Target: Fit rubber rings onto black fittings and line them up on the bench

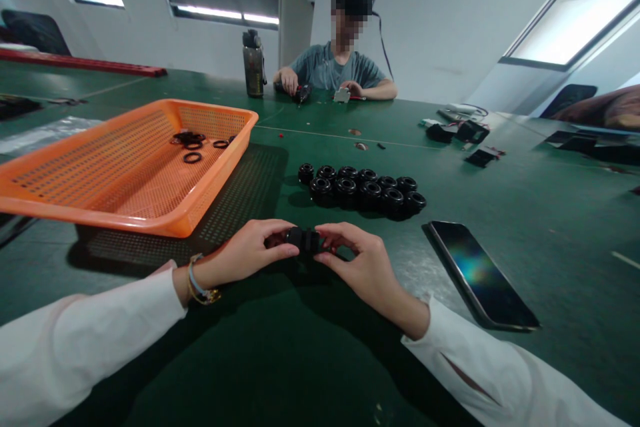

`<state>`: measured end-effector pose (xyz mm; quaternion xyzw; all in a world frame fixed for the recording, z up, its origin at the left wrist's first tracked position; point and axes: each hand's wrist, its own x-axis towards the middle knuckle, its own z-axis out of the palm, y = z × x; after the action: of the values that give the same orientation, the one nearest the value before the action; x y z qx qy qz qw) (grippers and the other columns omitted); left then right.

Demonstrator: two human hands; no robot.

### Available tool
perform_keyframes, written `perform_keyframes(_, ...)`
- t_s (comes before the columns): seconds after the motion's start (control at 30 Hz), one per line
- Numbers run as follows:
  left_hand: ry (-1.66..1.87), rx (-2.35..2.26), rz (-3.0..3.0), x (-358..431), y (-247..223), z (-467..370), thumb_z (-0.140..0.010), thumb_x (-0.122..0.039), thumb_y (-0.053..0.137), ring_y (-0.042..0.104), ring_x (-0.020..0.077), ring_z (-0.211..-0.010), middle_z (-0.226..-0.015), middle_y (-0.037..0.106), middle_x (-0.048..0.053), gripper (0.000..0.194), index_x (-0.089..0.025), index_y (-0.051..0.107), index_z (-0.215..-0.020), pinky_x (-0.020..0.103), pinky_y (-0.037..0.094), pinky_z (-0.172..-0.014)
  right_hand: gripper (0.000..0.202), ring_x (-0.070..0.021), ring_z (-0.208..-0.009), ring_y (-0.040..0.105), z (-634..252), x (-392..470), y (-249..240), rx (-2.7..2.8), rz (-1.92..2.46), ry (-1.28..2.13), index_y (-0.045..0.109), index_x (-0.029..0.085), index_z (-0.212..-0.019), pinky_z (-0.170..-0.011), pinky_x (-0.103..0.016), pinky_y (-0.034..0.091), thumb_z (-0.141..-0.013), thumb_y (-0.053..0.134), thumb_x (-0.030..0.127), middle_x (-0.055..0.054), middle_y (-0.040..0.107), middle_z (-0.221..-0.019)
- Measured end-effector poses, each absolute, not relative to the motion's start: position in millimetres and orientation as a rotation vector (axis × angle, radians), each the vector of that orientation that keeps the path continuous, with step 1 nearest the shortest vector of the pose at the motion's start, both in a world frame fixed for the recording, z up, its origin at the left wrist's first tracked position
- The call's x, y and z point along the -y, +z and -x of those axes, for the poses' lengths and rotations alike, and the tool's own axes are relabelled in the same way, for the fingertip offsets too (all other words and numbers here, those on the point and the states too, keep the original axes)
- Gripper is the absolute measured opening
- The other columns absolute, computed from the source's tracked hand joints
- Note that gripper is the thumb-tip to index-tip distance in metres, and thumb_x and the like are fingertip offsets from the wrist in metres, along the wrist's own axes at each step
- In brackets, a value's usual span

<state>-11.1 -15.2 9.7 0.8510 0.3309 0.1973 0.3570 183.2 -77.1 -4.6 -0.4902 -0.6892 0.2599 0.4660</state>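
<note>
Between my two hands, just above the green table, is a small black cylindrical fitting (303, 239), which looks like a cable gland. The fingers and thumb of my left hand (260, 245) pinch its left end. My right hand (357, 255) grips the right end between thumb and fingertips. Whether it is one part or two put together I cannot tell. Just beyond my hands stand several similar black fittings (371, 191) in two rough rows, their round openings facing up.
An orange perforated basket (190, 217) at left holds several black rings (193, 157). To the right lies a phone (483, 273). Across the table (240, 360), a person (335, 67) handles a dark tool and a pale piece beside a bottle (253, 65). Black electronic parts (470, 133) lie farther right.
</note>
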Motion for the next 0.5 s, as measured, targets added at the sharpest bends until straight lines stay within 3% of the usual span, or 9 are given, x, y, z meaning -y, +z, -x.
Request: perform_keyframes(0.5, 0.513, -0.861, -2.209, 15.8, 9.6, 11.4, -0.079, -0.034, 0.056, 0.059, 0.0165, -0.072, -0.086, 0.066, 0.004, 0.030, -0.013, 0.062, -0.098, 0.022, 0.043, -0.063, 0.027, -0.0147, -0.066, 0.062, -184.1, 76.9, -1.9, 1.712, 1.213, 0.626, 0.068, 0.018, -0.091, -0.064, -0.029, 0.053, -0.066, 0.068, 0.010, -0.004, 0.069, -0.082)
